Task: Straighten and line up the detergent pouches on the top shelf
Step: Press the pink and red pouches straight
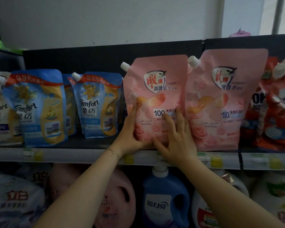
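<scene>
Reaches both forearms up to the top shelf (pixel 72 154) and presses on the upright pink pouch (pixel 156 89), left hand (pixel 130 130) flat against its lower left edge with forefinger pointing up, right hand (pixel 174 139) spread-fingered on its lower right front, neither gripping, just beside a second pink pouch (pixel 227 102).

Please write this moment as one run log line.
phase: straightening; left hand: pressing pink pouch, left edge; right hand: flat on its front

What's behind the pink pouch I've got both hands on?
Above the pink pouch only the dark back panel shows. The pouch covers whatever stands directly behind it, so more pouches there cannot be confirmed.
</scene>
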Demonstrator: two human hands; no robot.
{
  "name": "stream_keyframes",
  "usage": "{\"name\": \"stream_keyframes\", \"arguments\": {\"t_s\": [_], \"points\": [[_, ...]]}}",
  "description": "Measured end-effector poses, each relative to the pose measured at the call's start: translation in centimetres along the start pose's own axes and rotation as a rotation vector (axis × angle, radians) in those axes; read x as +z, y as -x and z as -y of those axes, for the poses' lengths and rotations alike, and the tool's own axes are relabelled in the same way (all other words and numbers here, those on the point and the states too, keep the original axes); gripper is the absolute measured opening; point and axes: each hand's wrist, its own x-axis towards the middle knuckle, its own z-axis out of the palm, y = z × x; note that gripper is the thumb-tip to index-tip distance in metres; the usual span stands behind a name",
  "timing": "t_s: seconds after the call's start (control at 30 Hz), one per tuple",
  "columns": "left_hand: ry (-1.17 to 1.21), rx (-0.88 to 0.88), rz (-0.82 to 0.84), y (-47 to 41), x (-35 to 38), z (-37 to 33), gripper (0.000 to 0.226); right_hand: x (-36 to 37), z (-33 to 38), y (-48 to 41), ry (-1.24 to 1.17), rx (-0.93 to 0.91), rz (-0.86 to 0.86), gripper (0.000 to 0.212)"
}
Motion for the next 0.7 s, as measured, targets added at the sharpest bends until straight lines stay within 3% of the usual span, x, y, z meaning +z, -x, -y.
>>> {"name": "stream_keyframes", "arguments": {"t_s": [0.17, 0.33, 0.53, 0.7], "points": [[0.053, -0.089, -0.062, -0.5, 0.2, 0.5, 0.125, 0.6, -0.1, 0.1, 0.084, -0.057, -0.032, 0.077], [-0.047, -0.206, -0.071, -1.7, 0.2, 1.1, 0.129, 0.8, -0.2, 0.0, 0.038, -0.030, -0.075, 0.066], [-0.116, -0.176, -0.160, -1.7, 0.8, 1.3, 0.124, 1.5, -0.4, -0.4, 0.039, -0.022, -0.069, 0.067], [-0.234, -0.102, -0.191, -0.9, 0.7, 0.8, 0.116, 0.8, -0.2, -0.7, -0.137, 0.041, 0.008, 0.069]]}}
